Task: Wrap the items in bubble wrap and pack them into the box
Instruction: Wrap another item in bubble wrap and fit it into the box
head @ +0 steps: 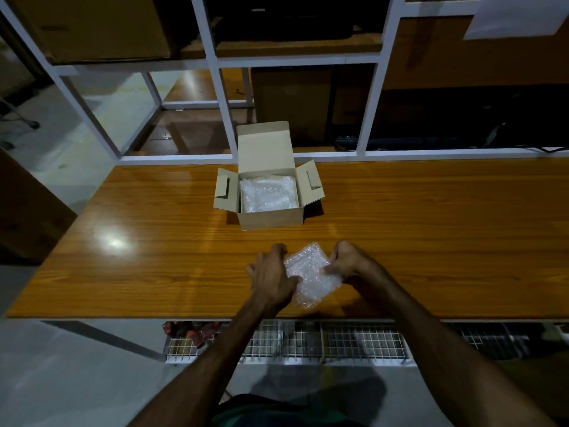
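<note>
Bubble wrap, clear and crinkled into a small squarish bundle, sits on the glossy orange-brown wooden counter between the two hands. Whatever it covers is hidden under the cloudy plastic. The left hand has its fingers curled against the bundle's left side, gripping it there, and the right hand pinches the right edge with thumb and curled fingers. The bundle's near corner sticks out below the hands, close to the counter's front edge.

Straight ahead of the hands, well apart from them, stands a small tan cardboard box with its lid flap upright at the back and its two side flaps spread outward. More bubble-wrapped packing fills the inside, reaching near the rim.

Bare counter lies between the hands and the box, and it runs wide to the left and farther to the right of both hands. Beyond the box the counter ends at a white metal frame with dim shelves behind it. Below the hands, past the front edge, hangs a white wire mesh tray, with small red items at its left end.
</note>
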The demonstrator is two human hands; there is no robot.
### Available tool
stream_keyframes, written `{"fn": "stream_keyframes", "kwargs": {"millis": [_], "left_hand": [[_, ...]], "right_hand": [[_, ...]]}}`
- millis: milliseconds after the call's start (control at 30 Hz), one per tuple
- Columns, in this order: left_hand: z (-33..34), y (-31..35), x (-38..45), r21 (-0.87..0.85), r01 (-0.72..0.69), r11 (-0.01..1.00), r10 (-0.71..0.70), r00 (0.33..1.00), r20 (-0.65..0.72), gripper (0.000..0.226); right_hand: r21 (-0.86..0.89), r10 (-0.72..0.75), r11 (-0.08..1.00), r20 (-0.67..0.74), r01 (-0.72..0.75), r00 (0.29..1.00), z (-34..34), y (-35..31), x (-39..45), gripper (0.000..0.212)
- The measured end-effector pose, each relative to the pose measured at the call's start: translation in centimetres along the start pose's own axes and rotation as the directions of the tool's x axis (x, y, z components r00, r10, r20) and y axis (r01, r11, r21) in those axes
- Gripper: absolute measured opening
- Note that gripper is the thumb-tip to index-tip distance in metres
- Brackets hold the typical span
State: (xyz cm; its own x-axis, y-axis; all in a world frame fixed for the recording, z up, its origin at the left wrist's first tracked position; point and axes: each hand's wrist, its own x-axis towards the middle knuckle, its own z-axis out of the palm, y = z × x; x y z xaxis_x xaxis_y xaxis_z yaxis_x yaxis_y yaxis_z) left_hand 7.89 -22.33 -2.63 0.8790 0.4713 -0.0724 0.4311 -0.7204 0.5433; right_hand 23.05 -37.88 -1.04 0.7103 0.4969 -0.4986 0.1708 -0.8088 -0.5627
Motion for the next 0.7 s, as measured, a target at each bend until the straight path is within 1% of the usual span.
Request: {"fn": "stream_keyframes", "kwargs": {"millis": [33, 67, 100, 133, 167, 200, 233, 267, 300, 333, 367, 433, 500, 533, 567, 600, 633, 667, 700], "left_hand": [[-0.1, -0.2, 0.6, 0.006, 0.02, 1.0, -0.021, 0.999, 0.043, 0.072], [-0.4, -0.1, 0.8, -0.007, 0.048, 0.999, -0.047, 0.995, 0.083, 0.066], [-0.7, 0.0, 1.0, -0.083, 0.09, 0.992, -0.08, 0.989, 0.124, 0.052], [-1.0, 0.2, 0.8, -0.224, 0.155, 0.962, -0.121, 0.98, 0.161, 0.038], [-1.3, 0.3, 0.5, -0.423, 0.231, 0.876, -0.159, 0.967, 0.2, 0.028], [-1.7, 0.6, 0.2, -0.595, 0.305, 0.744, -0.196, 0.95, 0.241, 0.022], [-2.1, 1.0, -0.2, -0.74, 0.345, 0.577, -0.206, 0.938, 0.277, 0.022], [-2.5, 1.1, -0.4, -0.838, 0.344, 0.425, -0.193, 0.938, 0.287, 0.026], [-2.7, 1.1, -0.5, -0.897, 0.33, 0.294, -0.173, 0.941, 0.289, 0.031], [-3.0, 1.3, -0.6, -0.926, 0.301, 0.229, -0.147, 0.951, 0.273, 0.034], [-3.2, 1.3, -0.6, -0.944, 0.274, 0.186, -0.152, 0.957, 0.248, 0.035], [-4.2, 2.0, -0.7, -0.954, 0.234, 0.189, -0.231, 0.954, 0.189, 0.034], [-4.6, 1.9, -0.2, -0.942, 0.174, 0.288, -0.33, 0.941, 0.073, 0.034], [-4.7, 1.6, 0.2, -0.922, 0.143, 0.36, -0.354, 0.935, 0.006, 0.033], [-5.1, 1.4, 0.7, -0.908, 0.101, 0.406, -0.368, 0.928, -0.061, 0.032], [-5.5, 1.0, 1.1, -0.884, 0.053, 0.465, -0.351, 0.927, -0.129, 0.031], [-5.9, 0.5, 1.7, -0.857, 0.003, 0.515, -0.317, 0.93, -0.187, 0.031], [-6.4, 0.1, 2.2, -0.82, -0.051, 0.569, -0.247, 0.941, -0.23, 0.032], [-6.9, -0.3, 2.8, -0.796, -0.105, 0.596, -0.174, 0.951, -0.255, 0.035]], "right_hand": [[0.001, 0.004, 1.0, 0.035, -0.004, 0.999, -0.3, -0.1, 0.1, 0.021], [0.01, -0.003, 1.0, 0.064, 0.002, 0.998, -0.6, -0.1, 0.1, 0.02], [0.039, -0.021, 0.999, 0.083, 0.018, 0.996, -0.9, 0.0, -0.1, 0.019], [0.102, -0.049, 0.994, 0.088, 0.04, 0.995, -1.2, 0.0, -0.4, 0.018], [0.202, -0.081, 0.977, 0.077, 0.064, 0.994, -1.5, 0.0, -1.0, 0.017], [0.323, -0.102, 0.943, 0.059, 0.077, 0.993, -1.7, 0.1, -1.6, 0.019], [0.432, -0.111, 0.898, 0.043, 0.082, 0.993, -1.8, 0.2, -2.1, 0.023], [0.507, -0.112, 0.858, 0.031, 0.081, 0.993, -1.7, 0.3, -2.3, 0.027], [0.559, -0.123, 0.824, 0.017, 0.093, 0.992, -1.7, 0.2, -2.5, 0.03], [0.599, -0.143, 0.792, -0.004, 0.117, 0.99, -1.5, -0.1, -2.6, 0.032], [0.641, -0.16, 0.754, -0.035, 0.145, 0.986, -1.3, -0.5, -2.7, 0.033], [0.718, -0.161, 0.672, -0.098, 0.182, 0.982, -0.4, -1.5, -2.8, 0.039], [0.746, -0.136, 0.63, -0.165, 0.214, 0.977, 0.8, -2.9, -3.0, 0.037], [0.737, -0.135, 0.628, -0.216, 0.252, 0.967, 1.4, -3.6, -2.8, 0.03], [0.703, -0.146, 0.643, -0.277, 0.303, 0.95, 1.9, -4.3, -2.5, 0.021], [0.663, -0.165, 0.659, -0.332, 0.354, 0.929, 2.4, -5.0, -2.1, 0.014], [0.634, -0.181, 0.667, -0.372, 0.392, 0.91, 2.7, -5.9, -1.8, 0.013], [0.625, -0.174, 0.667, -0.399, 0.406, 0.9, 2.9, -7.0, -1.4, 0.014], [0.625, -0.155, 0.666, -0.417, 0.406, 0.896, 2.9, -8.0, -1.0, 0.014]]}}
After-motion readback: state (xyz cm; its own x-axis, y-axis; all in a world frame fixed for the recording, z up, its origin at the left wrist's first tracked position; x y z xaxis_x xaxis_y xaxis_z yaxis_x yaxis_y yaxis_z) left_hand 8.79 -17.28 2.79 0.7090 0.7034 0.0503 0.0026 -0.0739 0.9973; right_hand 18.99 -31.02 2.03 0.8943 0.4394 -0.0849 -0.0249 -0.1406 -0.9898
